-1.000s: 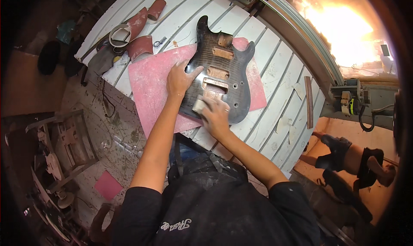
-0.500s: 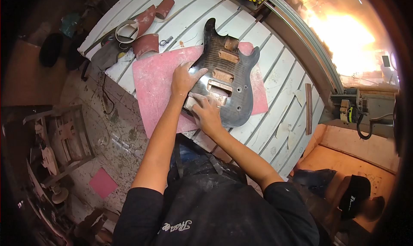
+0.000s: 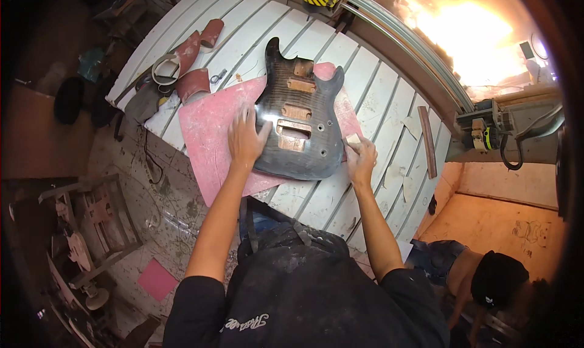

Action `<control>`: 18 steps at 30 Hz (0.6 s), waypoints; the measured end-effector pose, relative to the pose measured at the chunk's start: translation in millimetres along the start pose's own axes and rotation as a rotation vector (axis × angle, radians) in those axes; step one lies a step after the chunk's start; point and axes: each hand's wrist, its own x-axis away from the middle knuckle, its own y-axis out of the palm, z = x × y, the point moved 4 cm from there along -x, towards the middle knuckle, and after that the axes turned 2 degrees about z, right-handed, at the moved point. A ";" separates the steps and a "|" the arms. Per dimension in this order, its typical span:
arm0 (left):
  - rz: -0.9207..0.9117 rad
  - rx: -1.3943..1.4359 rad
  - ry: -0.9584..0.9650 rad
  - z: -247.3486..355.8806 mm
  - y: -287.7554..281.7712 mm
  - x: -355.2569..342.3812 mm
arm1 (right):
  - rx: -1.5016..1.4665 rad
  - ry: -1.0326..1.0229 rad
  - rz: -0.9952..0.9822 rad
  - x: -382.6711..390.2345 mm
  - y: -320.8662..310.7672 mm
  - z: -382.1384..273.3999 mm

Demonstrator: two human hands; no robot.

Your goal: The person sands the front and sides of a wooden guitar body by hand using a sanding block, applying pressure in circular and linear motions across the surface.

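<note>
The guitar (image 3: 325,109), its cavities (image 3: 295,111) cut and its face seemingly part-worked, shiny by the left hand (image 3: 245,138) and dull toward the right hand (image 3: 362,158), lies between both, the left spread, empty, at its edge, the right gripping a block (image 3: 353,139) just beside it

An electric guitar body (image 3: 299,98) lies flat and face up at the centre of the frame, horns toward the top, the longer one at left; its face is smoky black with fine striped grain, shiny at the left edge, duller and greyer toward the bottom; cavities showing bare brown wood run down its middle, and small round holes dot its lower right; a small, pale block (image 3: 353,139), partly hidden, is just beside the body's lower right edge.
</note>
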 end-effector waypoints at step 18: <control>-0.547 -0.177 0.669 197.3 96.7 108.5 | 0.290 0.279 0.177 89.6 -20.8 70.2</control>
